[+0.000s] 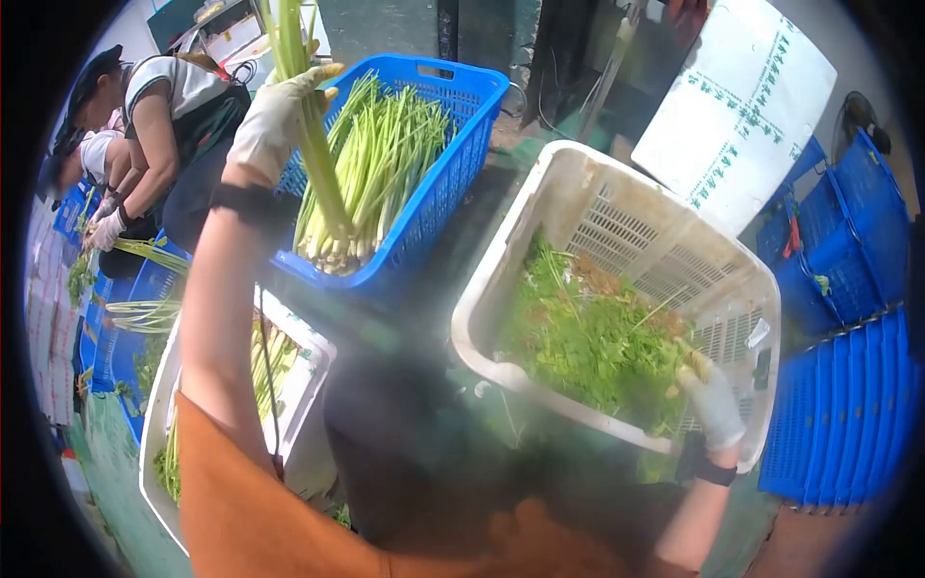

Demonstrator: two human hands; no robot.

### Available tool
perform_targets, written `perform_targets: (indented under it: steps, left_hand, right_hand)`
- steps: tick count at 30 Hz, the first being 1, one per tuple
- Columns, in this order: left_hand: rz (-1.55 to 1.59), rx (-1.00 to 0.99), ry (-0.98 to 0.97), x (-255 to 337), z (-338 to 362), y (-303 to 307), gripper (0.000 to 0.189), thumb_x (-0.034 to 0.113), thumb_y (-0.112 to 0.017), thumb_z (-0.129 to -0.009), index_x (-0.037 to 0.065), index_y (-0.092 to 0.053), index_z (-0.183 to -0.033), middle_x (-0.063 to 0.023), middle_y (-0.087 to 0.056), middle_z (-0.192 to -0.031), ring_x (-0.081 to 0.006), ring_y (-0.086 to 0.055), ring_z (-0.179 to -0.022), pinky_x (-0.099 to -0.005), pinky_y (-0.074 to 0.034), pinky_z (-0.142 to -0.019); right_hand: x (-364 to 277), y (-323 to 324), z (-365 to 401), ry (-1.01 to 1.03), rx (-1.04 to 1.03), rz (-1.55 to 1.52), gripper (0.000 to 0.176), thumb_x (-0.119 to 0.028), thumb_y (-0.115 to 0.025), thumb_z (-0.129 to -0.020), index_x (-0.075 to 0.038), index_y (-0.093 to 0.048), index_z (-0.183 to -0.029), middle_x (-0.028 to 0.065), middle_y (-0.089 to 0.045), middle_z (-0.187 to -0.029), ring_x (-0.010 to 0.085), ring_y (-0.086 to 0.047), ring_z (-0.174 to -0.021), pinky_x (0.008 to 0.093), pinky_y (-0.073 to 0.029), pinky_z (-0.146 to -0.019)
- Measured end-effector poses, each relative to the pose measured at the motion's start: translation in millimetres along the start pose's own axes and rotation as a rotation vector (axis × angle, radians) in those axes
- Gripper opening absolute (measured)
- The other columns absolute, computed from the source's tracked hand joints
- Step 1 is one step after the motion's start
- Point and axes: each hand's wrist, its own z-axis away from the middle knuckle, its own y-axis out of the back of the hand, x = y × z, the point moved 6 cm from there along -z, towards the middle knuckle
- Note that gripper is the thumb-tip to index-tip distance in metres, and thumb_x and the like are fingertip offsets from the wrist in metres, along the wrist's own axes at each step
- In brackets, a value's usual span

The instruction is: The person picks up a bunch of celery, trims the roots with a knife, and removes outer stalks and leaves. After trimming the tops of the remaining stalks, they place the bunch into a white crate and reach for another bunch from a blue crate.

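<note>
My left hand point(265, 125), in a white glove, is wrapped round a bunch of pale green celery stalks point(326, 188). The bunch hangs at a slant, its lower end over more celery point(393, 169) piled lengthwise in a blue basket point(479, 125). On the other side, my right hand point(711, 397), also gloved, reaches inside the wall of a white basket point(503, 371). Its fingertips are at the edge of the green leaves point(597, 337) heaped there; blur hides whether they grip any.
A white foam box point(323, 371) with stalks stands at lower left. Two people point(159, 125) work at far left, one with gloved hands on greens. Stacked blue crates point(838, 414) stand at right, below a white foam board point(737, 96) with green print.
</note>
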Motion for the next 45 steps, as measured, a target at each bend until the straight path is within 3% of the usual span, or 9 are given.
perform_targets:
  steps: [7,9,11,13,17,26,35,43,45]
  left_hand:
    - [-0.491,0.059,0.223,-110,-82,63,0.033,0.016,-0.069,-0.088,0.004,-0.054,-0.115,-0.0041,-0.061,-0.085,-0.0129,-0.056,-0.063,-0.0258,-0.048,-0.057]
    - [-0.621,0.015,0.179,-154,-92,79,0.062,0.022,-0.072,-0.087,0.005,-0.04,-0.137,-0.0098,-0.064,-0.096,-0.0213,-0.062,-0.075,-0.034,-0.052,-0.067]
    - [-1.171,0.015,0.435,-173,-62,78,0.114,0.063,-0.063,-0.084,0.007,0.007,-0.155,-0.0256,-0.051,-0.137,-0.0357,-0.055,-0.124,-0.0433,-0.043,-0.1]
    - [-1.282,-0.254,0.496,-192,-36,63,0.122,0.081,-0.052,-0.077,0.004,0.003,-0.155,-0.0277,-0.045,-0.143,-0.0345,-0.048,-0.131,-0.0424,-0.039,-0.107]
    - [-1.278,-0.351,0.343,-190,0,24,0.117,0.069,-0.069,-0.073,0.015,-0.008,-0.157,-0.0335,-0.011,-0.156,-0.0482,-0.021,-0.143,-0.0439,-0.03,-0.114]
    - [-1.586,-0.807,-0.157,-178,41,-24,0.054,0.027,-0.056,-0.091,0.02,-0.046,-0.144,-0.0107,-0.032,-0.156,-0.0502,-0.032,-0.137,-0.0463,-0.027,-0.116]
    - [-1.199,-0.539,0.52,-186,3,67,0.075,0.034,-0.054,-0.093,0.015,-0.017,-0.156,-0.023,-0.016,-0.159,-0.0348,-0.021,-0.147,-0.0337,-0.019,-0.119]
    - [-1.363,-0.455,0.28,-174,27,-9,0.081,0.045,-0.061,-0.092,0.008,-0.023,-0.153,-0.028,-0.017,-0.157,-0.0372,-0.014,-0.148,-0.0454,-0.022,-0.118]
    - [-1.646,-0.728,0.268,-202,22,-5,0.099,0.075,-0.057,-0.078,0.025,-0.02,-0.155,-0.0119,0.001,-0.163,-0.0506,-0.008,-0.145,-0.052,-0.023,-0.118]
  right_hand:
    - [1,-31,-11,-0.081,-0.092,0.263,0.049,-0.002,-0.056,-0.096,0.003,-0.043,-0.142,0.0046,-0.059,-0.123,0.0073,-0.056,-0.083,0.0228,-0.052,-0.073]
    - [4,-41,-14,-0.096,-0.143,0.224,0.049,-0.003,-0.056,-0.096,0.003,-0.043,-0.143,0.0049,-0.059,-0.127,0.0067,-0.056,-0.084,0.0227,-0.052,-0.071]
    - [14,-40,-20,-0.082,-0.147,0.187,0.05,-0.004,-0.057,-0.095,0.002,-0.043,-0.143,0.0052,-0.06,-0.124,0.0067,-0.057,-0.082,0.0222,-0.052,-0.07]
    - [11,-45,-21,-0.132,-0.164,0.235,0.051,-0.004,-0.058,-0.095,0.001,-0.043,-0.143,0.0054,-0.062,-0.121,0.0066,-0.058,-0.079,0.0217,-0.051,-0.069]
    - [16,-54,-27,-0.135,-0.18,0.303,0.051,-0.006,-0.06,-0.094,0.002,-0.044,-0.143,0.0051,-0.063,-0.118,0.0061,-0.057,-0.075,0.0223,-0.051,-0.07]
    - [8,-83,-37,-0.145,-0.292,0.218,0.05,-0.005,-0.058,-0.094,0.003,-0.044,-0.142,0.004,-0.065,-0.111,0.0074,-0.058,-0.078,0.023,-0.051,-0.072]
    - [29,-38,-24,0.005,-0.136,0.635,0.05,-0.016,-0.064,-0.092,-0.006,-0.052,-0.139,0.0127,-0.068,-0.093,0.0142,-0.062,-0.074,0.0276,-0.05,-0.069]
    - [34,-17,-11,0.152,-0.057,0.886,0.048,-0.028,-0.065,-0.09,-0.012,-0.056,-0.134,0.0203,-0.068,-0.098,0.0367,-0.066,-0.089,0.0402,-0.052,-0.076]
    - [18,-22,-9,0.148,-0.053,0.931,0.047,-0.029,-0.064,-0.09,-0.012,-0.057,-0.133,0.02,-0.068,-0.097,0.0356,-0.066,-0.088,0.0402,-0.052,-0.076]
